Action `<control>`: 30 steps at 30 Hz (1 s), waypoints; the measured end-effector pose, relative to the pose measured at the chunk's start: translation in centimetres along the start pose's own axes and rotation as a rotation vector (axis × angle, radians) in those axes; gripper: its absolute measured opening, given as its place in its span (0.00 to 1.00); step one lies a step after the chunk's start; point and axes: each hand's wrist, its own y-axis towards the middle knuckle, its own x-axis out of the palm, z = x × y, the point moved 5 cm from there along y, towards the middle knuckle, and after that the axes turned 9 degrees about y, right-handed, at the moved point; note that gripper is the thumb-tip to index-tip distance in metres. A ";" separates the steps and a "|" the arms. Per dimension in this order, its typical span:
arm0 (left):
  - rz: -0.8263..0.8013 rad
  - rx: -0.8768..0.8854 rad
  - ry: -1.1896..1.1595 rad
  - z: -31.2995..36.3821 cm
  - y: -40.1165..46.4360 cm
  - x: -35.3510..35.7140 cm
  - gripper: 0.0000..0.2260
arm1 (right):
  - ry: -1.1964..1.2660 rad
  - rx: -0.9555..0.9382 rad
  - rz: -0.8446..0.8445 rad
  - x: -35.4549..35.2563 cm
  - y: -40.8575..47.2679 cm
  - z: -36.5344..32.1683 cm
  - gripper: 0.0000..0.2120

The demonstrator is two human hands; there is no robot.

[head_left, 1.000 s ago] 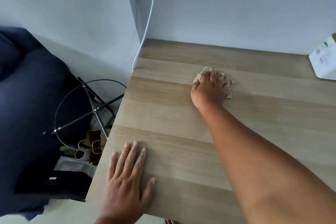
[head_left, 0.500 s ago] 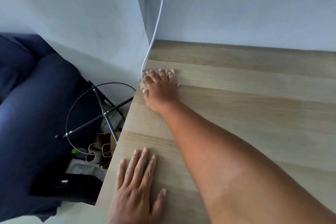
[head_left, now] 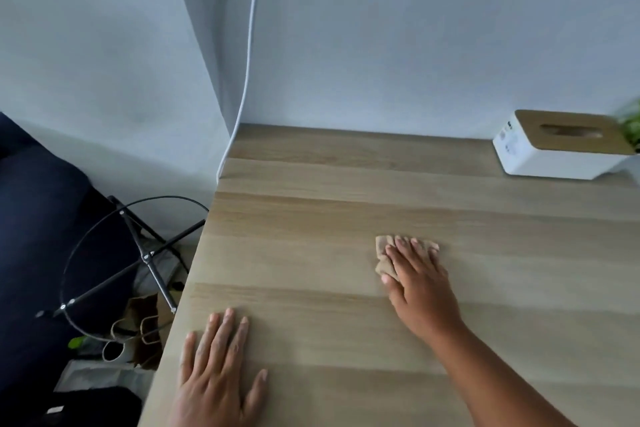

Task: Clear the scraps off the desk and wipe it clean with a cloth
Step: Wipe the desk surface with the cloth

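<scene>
head view looks down on my two hands on the light wooden table. my right hand lies palm down with the fingers stretched forward and flat, pressing a small tan cloth against the tabletop. the cloth is under my fingers and palm; only its left edge and a thin strip past my fingertips show, so most of it is hidden beneath the hand. it sits about the middle of the table, well apart from the left edge and from the back wall. my forearm runs from the lower right corner up to it.

my left hand rests open and flat on the near left part of the table, fingers spread and pointing away from me, holding nothing, close to the table's left edge and well apart from the cloth.

at the far right, against the wall, stands a white tissue box with a wooden top, and a bit of green plant shows at the frame's edge just beside it. a white cable hangs down the wall corner to the table's back left corner. beside the table on the left, lower down, i see a black wire stand, brown paper bags and something dark blue.
</scene>
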 end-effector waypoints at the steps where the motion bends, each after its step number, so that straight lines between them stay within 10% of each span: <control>1: -0.004 -0.002 -0.011 0.0 0.0 -0.1 0.37 | 0.001 0.084 0.027 -1.0 -1.6 2.0 0.28; 11: -0.196 -0.104 0.069 2.8 4.0 2.9 0.39 | -0.027 0.482 0.096 -1.5 -7.9 1.9 0.32; 18: -0.194 0.088 0.069 7.3 7.4 4.9 0.40 | -0.011 -0.143 -0.087 4.1 -11.5 -10.2 0.27; 23: -0.120 0.119 0.049 7.2 7.3 5.3 0.39 | -0.083 -0.248 -0.075 2.2 -13.5 -4.4 0.27; 30: -0.110 0.095 0.022 9.8 7.1 4.7 0.40 | -0.057 0.632 0.131 -7.3 -15.5 16.6 0.32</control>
